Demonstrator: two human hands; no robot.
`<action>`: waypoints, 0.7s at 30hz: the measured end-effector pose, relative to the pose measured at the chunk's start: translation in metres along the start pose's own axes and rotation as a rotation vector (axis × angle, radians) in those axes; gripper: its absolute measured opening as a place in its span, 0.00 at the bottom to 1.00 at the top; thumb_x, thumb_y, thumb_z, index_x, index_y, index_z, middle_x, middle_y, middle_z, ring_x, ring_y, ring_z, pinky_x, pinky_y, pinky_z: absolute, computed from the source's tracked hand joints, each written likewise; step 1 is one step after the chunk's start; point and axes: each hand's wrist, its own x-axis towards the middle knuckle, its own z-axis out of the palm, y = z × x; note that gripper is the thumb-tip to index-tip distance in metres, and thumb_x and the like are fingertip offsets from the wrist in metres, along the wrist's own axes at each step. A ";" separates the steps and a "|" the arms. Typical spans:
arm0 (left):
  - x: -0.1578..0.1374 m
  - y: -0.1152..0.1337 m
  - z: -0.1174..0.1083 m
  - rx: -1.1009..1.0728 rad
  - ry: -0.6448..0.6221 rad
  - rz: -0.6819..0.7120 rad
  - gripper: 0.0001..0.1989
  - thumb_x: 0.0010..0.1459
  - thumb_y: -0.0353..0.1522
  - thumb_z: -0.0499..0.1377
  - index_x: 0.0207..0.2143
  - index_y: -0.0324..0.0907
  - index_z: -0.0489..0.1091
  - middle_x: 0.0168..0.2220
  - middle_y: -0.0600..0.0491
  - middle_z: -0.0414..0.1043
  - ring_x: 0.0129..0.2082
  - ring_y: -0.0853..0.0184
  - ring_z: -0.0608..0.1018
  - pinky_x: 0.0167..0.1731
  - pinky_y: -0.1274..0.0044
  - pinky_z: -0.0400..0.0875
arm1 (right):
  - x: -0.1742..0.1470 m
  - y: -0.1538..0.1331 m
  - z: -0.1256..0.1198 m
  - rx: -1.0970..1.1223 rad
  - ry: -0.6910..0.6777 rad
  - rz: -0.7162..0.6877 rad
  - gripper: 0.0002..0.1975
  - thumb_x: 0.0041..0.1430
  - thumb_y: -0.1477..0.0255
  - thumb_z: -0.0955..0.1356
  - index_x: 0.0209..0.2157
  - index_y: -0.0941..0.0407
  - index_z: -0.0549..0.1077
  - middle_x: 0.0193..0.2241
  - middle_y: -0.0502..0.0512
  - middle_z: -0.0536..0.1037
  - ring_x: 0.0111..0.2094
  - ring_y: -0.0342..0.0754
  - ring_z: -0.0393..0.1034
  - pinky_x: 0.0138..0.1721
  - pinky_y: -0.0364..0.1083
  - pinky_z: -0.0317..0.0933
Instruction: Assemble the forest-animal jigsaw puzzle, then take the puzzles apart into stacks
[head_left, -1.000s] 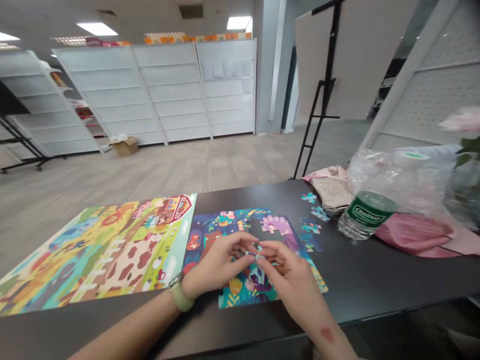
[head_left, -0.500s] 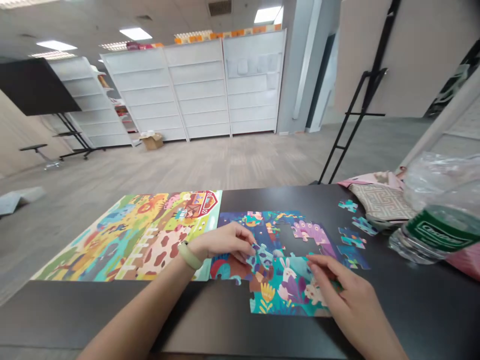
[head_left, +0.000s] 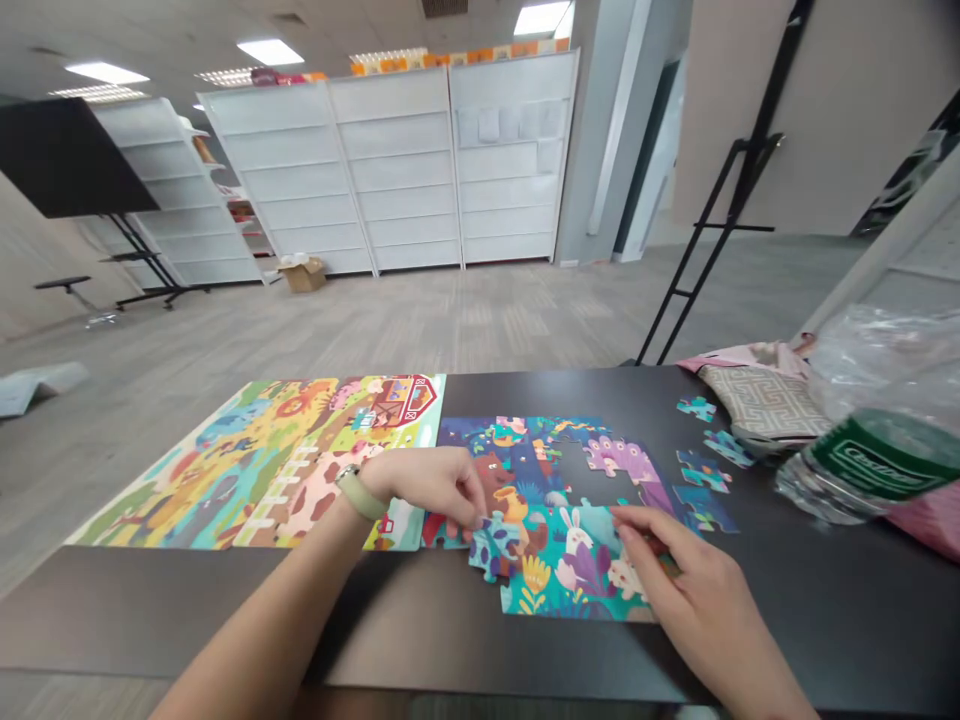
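My left hand [head_left: 450,490] pinches a light blue jigsaw piece [head_left: 492,546] with dark spots, at the left edge of a partly assembled jigsaw puzzle [head_left: 574,590]. The puzzle shows a rabbit, a brown bear, flowers and a purple peacock-like tail. A gap of dark table shows inside its upper right part. My right hand [head_left: 667,570] rests on the right side of the puzzle, thumb and fingers bent near the white animal; whether anything is between the fingertips is hidden.
Several loose jigsaw pieces [head_left: 703,472] lie right of the puzzle. Beyond them are a patterned pouch [head_left: 761,400] and a plastic bottle with a green label [head_left: 877,460]. Two finished farm and animal picture puzzles [head_left: 277,470] cover the left of the dark table [head_left: 225,600].
My left hand has moved left and slightly down, carrying the blue spotted piece from over the bear to the puzzle's left edge. My right hand has stayed nearly still.
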 end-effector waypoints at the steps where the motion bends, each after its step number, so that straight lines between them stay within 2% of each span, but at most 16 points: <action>1: -0.005 0.002 -0.001 0.042 -0.020 -0.030 0.06 0.48 0.29 0.60 0.25 0.42 0.78 0.21 0.57 0.76 0.20 0.71 0.77 0.23 0.82 0.70 | 0.000 0.001 0.000 -0.005 -0.002 -0.002 0.15 0.63 0.59 0.62 0.39 0.50 0.77 0.37 0.53 0.83 0.36 0.50 0.79 0.39 0.45 0.71; 4: -0.019 0.006 0.001 0.146 0.013 -0.102 0.08 0.46 0.27 0.58 0.24 0.43 0.79 0.21 0.57 0.76 0.21 0.69 0.77 0.22 0.82 0.68 | 0.000 0.003 0.000 -0.017 -0.001 -0.005 0.15 0.62 0.59 0.63 0.40 0.50 0.77 0.38 0.52 0.83 0.37 0.51 0.79 0.39 0.45 0.71; 7: -0.033 0.002 0.012 0.286 0.181 -0.133 0.08 0.46 0.27 0.58 0.21 0.42 0.77 0.19 0.57 0.75 0.20 0.69 0.76 0.19 0.82 0.63 | 0.001 0.004 0.001 -0.014 -0.005 0.002 0.15 0.62 0.57 0.63 0.39 0.50 0.77 0.37 0.52 0.83 0.35 0.51 0.79 0.37 0.45 0.71; 11: -0.059 -0.013 0.039 0.515 0.498 -0.224 0.06 0.48 0.30 0.59 0.23 0.43 0.76 0.18 0.56 0.71 0.20 0.68 0.73 0.20 0.80 0.58 | 0.002 0.006 0.001 -0.006 -0.027 0.004 0.16 0.62 0.56 0.62 0.39 0.49 0.77 0.37 0.52 0.83 0.34 0.51 0.78 0.36 0.46 0.71; 12: -0.067 -0.016 0.048 0.575 0.612 -0.261 0.05 0.49 0.33 0.61 0.26 0.43 0.77 0.20 0.55 0.72 0.23 0.66 0.74 0.21 0.79 0.59 | 0.002 0.007 0.001 -0.001 -0.028 0.000 0.16 0.62 0.57 0.62 0.38 0.49 0.77 0.37 0.52 0.83 0.34 0.51 0.78 0.36 0.46 0.71; 14: -0.080 -0.020 0.069 0.637 0.833 -0.321 0.09 0.52 0.38 0.62 0.35 0.44 0.76 0.24 0.53 0.73 0.27 0.61 0.75 0.25 0.76 0.63 | 0.002 0.009 0.002 0.009 -0.022 -0.005 0.16 0.61 0.57 0.62 0.38 0.49 0.77 0.37 0.52 0.83 0.34 0.52 0.79 0.36 0.47 0.71; 15: -0.085 -0.021 0.081 0.628 0.905 -0.329 0.10 0.56 0.39 0.60 0.38 0.45 0.76 0.25 0.53 0.73 0.28 0.60 0.75 0.27 0.74 0.65 | 0.002 0.010 0.003 0.012 -0.018 -0.006 0.16 0.61 0.57 0.62 0.38 0.50 0.77 0.37 0.52 0.83 0.34 0.52 0.79 0.36 0.47 0.71; 16: -0.089 -0.021 0.095 0.602 0.949 -0.305 0.11 0.60 0.38 0.57 0.41 0.45 0.75 0.27 0.52 0.74 0.29 0.60 0.76 0.31 0.73 0.68 | 0.003 0.011 0.003 0.015 -0.015 -0.007 0.16 0.60 0.57 0.62 0.38 0.50 0.77 0.36 0.52 0.83 0.34 0.52 0.79 0.36 0.47 0.70; 18: -0.090 -0.023 0.123 0.579 1.021 -0.182 0.16 0.62 0.37 0.55 0.51 0.47 0.71 0.43 0.47 0.75 0.42 0.57 0.76 0.42 0.70 0.71 | 0.004 0.011 0.003 0.018 -0.017 -0.012 0.17 0.60 0.56 0.62 0.37 0.50 0.77 0.36 0.52 0.83 0.34 0.52 0.79 0.36 0.47 0.70; 20: -0.086 -0.026 0.148 0.607 1.012 -0.126 0.25 0.62 0.38 0.57 0.61 0.51 0.63 0.57 0.46 0.67 0.55 0.54 0.71 0.52 0.65 0.68 | 0.004 0.011 0.002 0.021 -0.021 -0.018 0.17 0.60 0.56 0.62 0.37 0.50 0.77 0.35 0.52 0.83 0.33 0.52 0.78 0.35 0.46 0.70; 21: -0.083 -0.028 0.158 0.624 1.001 -0.126 0.26 0.63 0.39 0.57 0.63 0.52 0.61 0.60 0.47 0.65 0.57 0.52 0.69 0.54 0.63 0.66 | 0.004 0.010 0.002 0.021 -0.024 -0.018 0.17 0.60 0.56 0.61 0.37 0.50 0.77 0.35 0.52 0.83 0.32 0.51 0.78 0.35 0.46 0.70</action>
